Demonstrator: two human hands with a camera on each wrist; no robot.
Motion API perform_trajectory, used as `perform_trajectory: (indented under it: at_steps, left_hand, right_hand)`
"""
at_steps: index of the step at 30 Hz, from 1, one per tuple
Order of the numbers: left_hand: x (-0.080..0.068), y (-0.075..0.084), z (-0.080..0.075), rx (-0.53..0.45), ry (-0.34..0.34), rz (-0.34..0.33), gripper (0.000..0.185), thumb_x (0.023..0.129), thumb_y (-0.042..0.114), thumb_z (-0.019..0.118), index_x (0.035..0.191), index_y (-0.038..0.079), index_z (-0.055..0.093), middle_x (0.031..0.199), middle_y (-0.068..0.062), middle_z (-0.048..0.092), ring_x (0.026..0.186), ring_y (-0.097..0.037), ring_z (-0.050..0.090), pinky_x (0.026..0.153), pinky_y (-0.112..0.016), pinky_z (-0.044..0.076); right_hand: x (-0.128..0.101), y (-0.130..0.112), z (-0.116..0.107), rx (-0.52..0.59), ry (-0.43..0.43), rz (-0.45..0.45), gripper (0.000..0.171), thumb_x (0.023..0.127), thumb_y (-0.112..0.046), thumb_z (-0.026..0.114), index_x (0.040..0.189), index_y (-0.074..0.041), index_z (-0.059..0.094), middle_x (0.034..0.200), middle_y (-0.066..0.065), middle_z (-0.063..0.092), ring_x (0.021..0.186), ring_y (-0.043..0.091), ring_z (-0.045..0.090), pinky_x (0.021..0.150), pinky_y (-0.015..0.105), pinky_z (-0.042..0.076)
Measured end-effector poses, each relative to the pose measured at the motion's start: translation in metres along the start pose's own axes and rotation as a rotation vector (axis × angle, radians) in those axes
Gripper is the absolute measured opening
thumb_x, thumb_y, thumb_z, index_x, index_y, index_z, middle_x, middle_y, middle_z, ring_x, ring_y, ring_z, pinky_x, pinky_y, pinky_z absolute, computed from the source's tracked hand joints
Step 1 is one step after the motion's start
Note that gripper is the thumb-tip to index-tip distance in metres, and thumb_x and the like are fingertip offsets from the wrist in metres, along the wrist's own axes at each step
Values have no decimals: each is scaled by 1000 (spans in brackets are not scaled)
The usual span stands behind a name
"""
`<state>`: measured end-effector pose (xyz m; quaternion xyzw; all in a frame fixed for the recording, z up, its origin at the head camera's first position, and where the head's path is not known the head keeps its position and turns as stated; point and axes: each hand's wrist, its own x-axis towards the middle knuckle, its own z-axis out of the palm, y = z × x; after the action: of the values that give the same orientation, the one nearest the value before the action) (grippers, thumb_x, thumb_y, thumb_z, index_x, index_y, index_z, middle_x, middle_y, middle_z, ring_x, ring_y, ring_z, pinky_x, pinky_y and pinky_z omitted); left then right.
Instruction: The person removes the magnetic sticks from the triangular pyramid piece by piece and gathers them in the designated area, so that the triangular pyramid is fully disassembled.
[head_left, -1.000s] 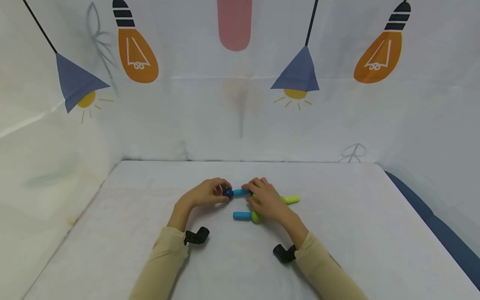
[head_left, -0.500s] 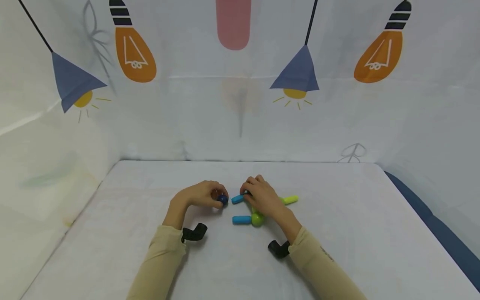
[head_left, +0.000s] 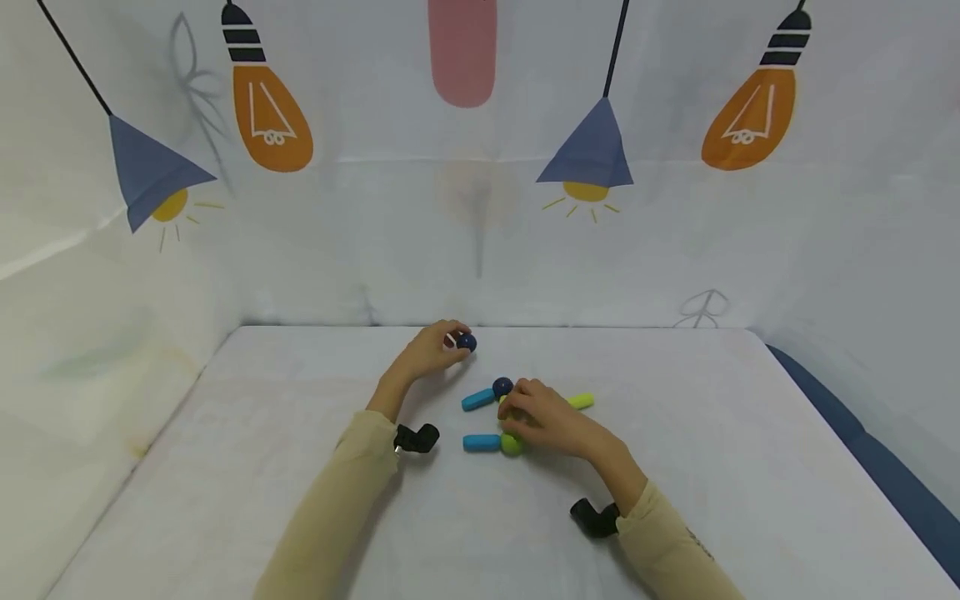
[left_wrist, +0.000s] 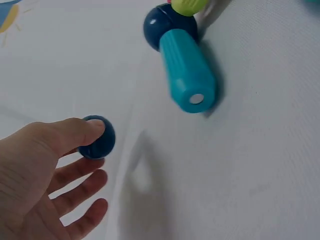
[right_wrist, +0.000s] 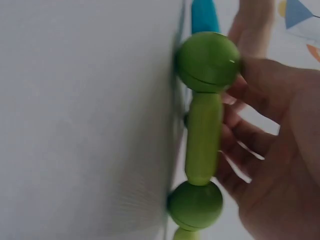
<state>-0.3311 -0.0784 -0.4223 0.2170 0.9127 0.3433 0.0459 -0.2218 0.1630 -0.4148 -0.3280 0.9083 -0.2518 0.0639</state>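
Note:
My left hand (head_left: 435, 348) pinches a dark blue ball (left_wrist: 102, 142) between thumb and finger, above the far part of the table. My right hand (head_left: 551, 419) is over a ball-and-stick toy figure, its fingers bent beside a green ball (right_wrist: 209, 62) and a lime stick (right_wrist: 204, 140); whether they grip it is unclear. A second green ball (right_wrist: 196, 205) joins that stick's other end. From the figure's left side stick out two blue sticks, an upper blue stick (head_left: 477, 400) on another dark blue ball (head_left: 502, 387), and a lower blue stick (head_left: 482, 442). My right hand hides the figure's middle.
The white table (head_left: 262, 433) has its far edge against a white cloth backdrop (head_left: 420, 233) printed with lamps and bulbs. A lime stick end (head_left: 581, 401) shows beyond my right hand. Black wrist cameras hang at both cuffs.
My left hand has carried the dark blue ball away from the blue stick's end, first slightly nearer, then up and away. My right hand has left the other dark blue ball and moved right and nearer.

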Motion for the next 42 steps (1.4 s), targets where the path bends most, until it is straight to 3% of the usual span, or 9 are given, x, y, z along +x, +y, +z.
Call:
perform_trajectory:
  at_steps: [5,11,18,22,24,28,30,37,42]
  left_hand:
    - [12,-5,14,-16,12,-16,40,88,20,66,125,10,57,114,-13,61,100,-24,57,85,-38,48]
    - [13,-7,22,-1,-12,-32,46,90,22,64,133,12,51,119,-13,59,103,-24,57,87,-38,49]
    - [-11,-3,13,98,-7,-27,60,91,27,61,144,11,36,131,-17,47,110,-28,55,94,-43,47]
    - [-37,7,11,70,-3,63,37,93,25,59,126,11,54,115,-11,53,99,-23,57,83,-37,49]
    - [-51,15,12,36,-91,154,24,93,24,59,114,12,60,104,-6,57,91,-18,55,77,-32,48]
    - [-73,30,21,9,-361,296,18,92,29,61,105,16,62,94,3,60,84,-11,53,75,-22,45]
    - [-80,34,28,40,-407,321,22,90,32,64,106,17,62,94,5,59,84,-9,52,76,-19,44]
    - [-86,36,48,122,-327,367,22,89,32,65,105,17,61,93,9,56,83,-4,47,77,-17,42]
    - [-84,34,43,138,-328,412,16,90,28,64,103,18,64,94,9,56,86,-4,47,81,-19,42]
  right_hand:
    - [-8,-3,-5,48,-114,11,28,88,-35,65,112,-20,62,104,-5,54,98,13,45,87,35,40]
    - [-9,-5,-5,19,-126,21,30,87,-34,67,112,-20,61,99,-9,54,95,11,47,85,34,40]
    - [-9,-7,-3,6,-144,32,28,87,-35,66,110,-21,60,96,-9,53,93,12,45,84,35,38]
    - [-8,-9,-1,-22,-134,32,26,87,-33,66,109,-21,59,95,-7,51,90,12,43,81,33,36]
    - [-8,-11,0,-48,-118,30,25,86,-33,65,108,-21,58,94,-6,51,89,12,42,78,32,35]
    - [-7,-13,2,-111,-74,26,22,85,-29,64,104,-21,57,91,-5,50,87,13,42,73,30,33]
    - [-7,-14,3,-138,-58,21,21,85,-28,63,103,-21,57,90,-5,49,86,13,42,71,30,32]
    - [-11,-14,6,-129,-83,7,17,86,-29,62,102,-23,61,93,-5,49,87,13,42,71,29,32]
    - [-8,-14,3,-123,-76,-3,15,86,-30,63,101,-25,61,95,-5,49,89,14,42,73,30,32]
